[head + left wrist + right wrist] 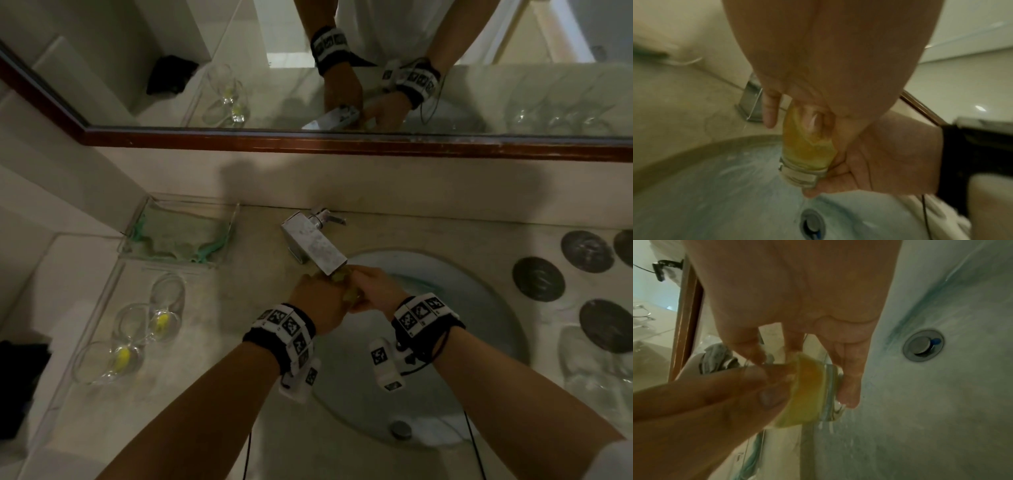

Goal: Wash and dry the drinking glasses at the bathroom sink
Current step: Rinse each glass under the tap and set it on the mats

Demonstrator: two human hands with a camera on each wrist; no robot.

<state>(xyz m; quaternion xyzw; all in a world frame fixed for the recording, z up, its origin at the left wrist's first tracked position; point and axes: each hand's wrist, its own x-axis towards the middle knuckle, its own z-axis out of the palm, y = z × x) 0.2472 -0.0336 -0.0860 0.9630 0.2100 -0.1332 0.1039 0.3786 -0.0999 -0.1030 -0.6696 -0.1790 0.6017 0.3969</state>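
Over the sink (486, 301), both hands meet under the tap (315, 246). The right hand (376, 291) curls round a glass (807, 146); the left hand (318, 305) has fingers pushed inside it against a yellow sponge (807, 394). 2 more glasses (137, 342) lie on the counter (205, 359), left, before a cloth (178, 240).

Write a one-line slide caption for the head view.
Both hands, left hand and right hand, hold a glass under the faucet over the sink.
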